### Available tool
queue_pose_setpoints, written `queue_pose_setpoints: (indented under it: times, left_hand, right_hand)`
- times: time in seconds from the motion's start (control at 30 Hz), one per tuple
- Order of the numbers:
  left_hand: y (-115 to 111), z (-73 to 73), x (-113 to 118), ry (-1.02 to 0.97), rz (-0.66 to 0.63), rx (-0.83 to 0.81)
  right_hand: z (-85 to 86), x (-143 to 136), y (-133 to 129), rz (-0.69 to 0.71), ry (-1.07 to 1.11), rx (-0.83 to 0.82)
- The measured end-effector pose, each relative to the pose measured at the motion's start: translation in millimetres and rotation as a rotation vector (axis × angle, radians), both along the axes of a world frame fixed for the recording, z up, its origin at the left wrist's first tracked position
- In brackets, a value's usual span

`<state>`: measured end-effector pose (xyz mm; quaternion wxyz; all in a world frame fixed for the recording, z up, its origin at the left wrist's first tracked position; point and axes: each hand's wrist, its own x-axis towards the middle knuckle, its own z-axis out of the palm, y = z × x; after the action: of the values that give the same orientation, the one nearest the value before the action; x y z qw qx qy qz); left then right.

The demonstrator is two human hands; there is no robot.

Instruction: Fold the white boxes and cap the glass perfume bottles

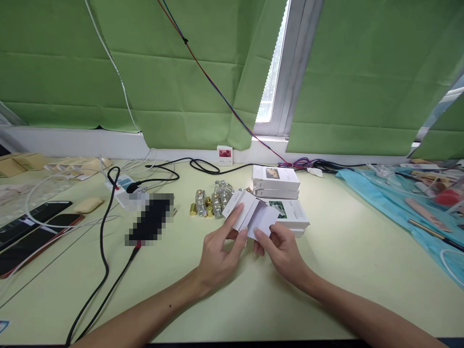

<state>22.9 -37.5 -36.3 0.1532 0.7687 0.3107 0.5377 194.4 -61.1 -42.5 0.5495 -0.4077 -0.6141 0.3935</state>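
Between both hands a small white cardboard box (241, 211) is held up over the table, tilted, with a flap or panel folded out on its right side. My left hand (222, 249) grips the box's left part, index finger along the top and thumb at the near edge. My right hand (281, 249) pinches the pale panel on the right, thumb on its face. Just behind lie stacked white boxes (290, 212) with picture labels, partly covered by the held box. Left of it stand several small silver and gold bottles (210, 202).
Another stack of white boxes (276, 179) stands farther back. At left are a pixelated dark device (152, 220) on a black cable (105, 241), phones (36, 241) and a power strip (121, 188). Blue sheeting (380, 203) with tools lies at right. A small box (225, 155) stands against the wall.
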Motion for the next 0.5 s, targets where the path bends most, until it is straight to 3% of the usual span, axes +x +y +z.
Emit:
queue_pose_setpoints:
  times: [0.5]
  left_hand:
    - [-0.3, -0.7, -0.3, -0.021, 0.032, -0.013]
  right_hand:
    - [2.5, -1.5, -0.4, 0.034, 0.023, 0.009]
